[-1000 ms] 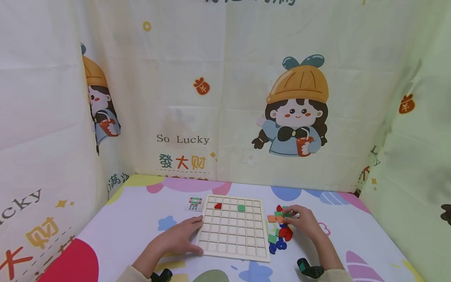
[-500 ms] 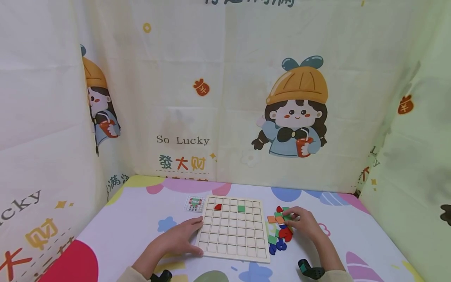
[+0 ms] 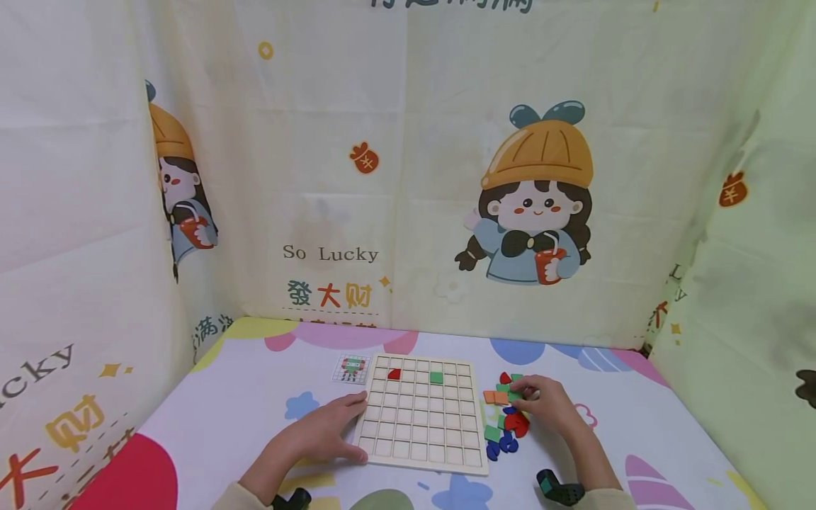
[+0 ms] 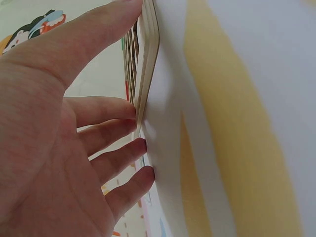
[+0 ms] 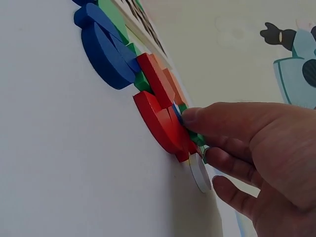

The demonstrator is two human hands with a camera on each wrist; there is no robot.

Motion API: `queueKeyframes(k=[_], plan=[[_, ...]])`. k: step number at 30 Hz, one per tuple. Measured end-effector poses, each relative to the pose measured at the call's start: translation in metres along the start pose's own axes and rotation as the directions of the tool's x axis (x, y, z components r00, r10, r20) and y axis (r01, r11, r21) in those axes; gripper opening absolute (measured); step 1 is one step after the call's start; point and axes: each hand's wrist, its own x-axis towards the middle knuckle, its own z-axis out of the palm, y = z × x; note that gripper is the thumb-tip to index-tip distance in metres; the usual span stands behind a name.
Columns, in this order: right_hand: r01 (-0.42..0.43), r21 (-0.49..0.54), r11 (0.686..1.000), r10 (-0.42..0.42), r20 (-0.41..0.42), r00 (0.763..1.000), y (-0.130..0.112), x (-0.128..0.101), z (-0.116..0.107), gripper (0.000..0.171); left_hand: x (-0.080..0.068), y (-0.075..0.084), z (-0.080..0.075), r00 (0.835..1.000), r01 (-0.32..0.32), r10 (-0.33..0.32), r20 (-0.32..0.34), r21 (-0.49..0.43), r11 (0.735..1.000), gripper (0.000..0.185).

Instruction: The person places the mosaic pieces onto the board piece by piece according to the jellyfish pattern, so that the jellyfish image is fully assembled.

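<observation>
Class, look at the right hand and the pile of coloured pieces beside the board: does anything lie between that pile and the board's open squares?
Nothing visible does. The right hand already touches the pieces, which lie just off the right edge of the board. Only bare cloth separates them, and the left hand rests at the opposite edge.

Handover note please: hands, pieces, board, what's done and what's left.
Left hand: open, fingers flat against the board's left edge, steadying it.
Right hand: fingertips in the pile of loose pieces right of the board; no firm grip visible on any piece.
Card: lies flat at the board's far left corner.
Done: red piece and green square sit in the second row from the far edge.
Left: every other cell is empty; red, blue, green and orange pieces wait in the pile.
</observation>
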Motion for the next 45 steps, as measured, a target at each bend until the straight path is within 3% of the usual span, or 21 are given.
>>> queueKeyframes(k=[25, 45], plan=[[0.000, 0.058, 0.998, 0.000, -0.003, 1.000, -0.017, -0.003, 0.001, 0.014, -0.001, -0.001, -0.001, 1.000, 0.010, -0.010, 0.006, -0.013, 1.000, 0.095], [0.059, 0.060, 0.996, -0.058, -0.011, 0.998, -0.035, -0.004, 0.008, 0.014, 0.002, -0.004, 0.001, 1.000, -0.005, 0.005, 0.006, -0.008, 1.000, 0.096]])
